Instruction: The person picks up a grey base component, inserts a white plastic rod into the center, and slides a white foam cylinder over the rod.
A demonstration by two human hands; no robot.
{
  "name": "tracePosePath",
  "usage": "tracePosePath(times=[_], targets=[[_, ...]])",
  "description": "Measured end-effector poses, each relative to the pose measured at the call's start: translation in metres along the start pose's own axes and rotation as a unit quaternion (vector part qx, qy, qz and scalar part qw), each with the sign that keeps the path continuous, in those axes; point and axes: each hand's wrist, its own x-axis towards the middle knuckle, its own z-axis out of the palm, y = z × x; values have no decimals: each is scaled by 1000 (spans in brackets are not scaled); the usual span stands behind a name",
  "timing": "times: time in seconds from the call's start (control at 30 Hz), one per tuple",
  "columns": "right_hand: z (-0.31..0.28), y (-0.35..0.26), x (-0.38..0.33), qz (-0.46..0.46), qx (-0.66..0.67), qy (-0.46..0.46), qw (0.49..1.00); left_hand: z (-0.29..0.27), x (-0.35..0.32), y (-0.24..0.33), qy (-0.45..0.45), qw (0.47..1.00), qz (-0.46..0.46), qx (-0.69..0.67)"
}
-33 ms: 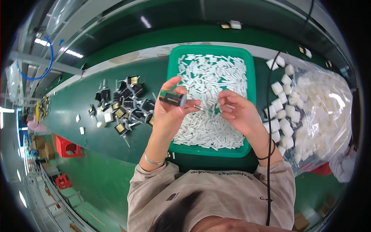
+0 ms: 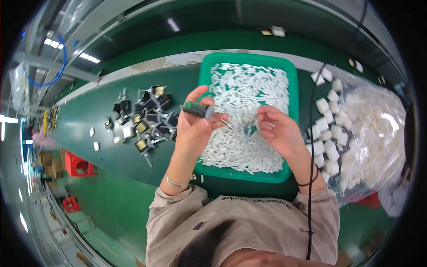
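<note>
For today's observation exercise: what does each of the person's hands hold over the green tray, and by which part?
The left hand pinches a small dark block-shaped part around its middle. The right hand has curled fingers; whether it holds anything cannot be told.

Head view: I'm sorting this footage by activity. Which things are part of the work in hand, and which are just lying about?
In use:
- left hand holding a small dark part
- right hand over the white pieces
- green tray holding those pieces

Lying about:
- pile of black parts on the green table
- clear bag of white blocks
- red crates
</note>
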Motion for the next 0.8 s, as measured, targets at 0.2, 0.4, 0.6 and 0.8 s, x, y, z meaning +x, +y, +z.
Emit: tracePosePath(times=[0.2, 0.4, 0.6, 0.8], targets=[[9, -4, -10, -69, -164, -1, 984, -130, -12, 115, 205, 964, 157, 66], [5, 9, 3, -60, -246, -10, 967, -327, -69, 260, 591, 781, 147, 139], [1, 21, 12, -58, -371, -50, 926, -353, -67, 280, 685, 560, 78, 458], [17, 37, 8, -216, -723, 28, 656, -294, -62, 238, 414, 426, -352, 723]])
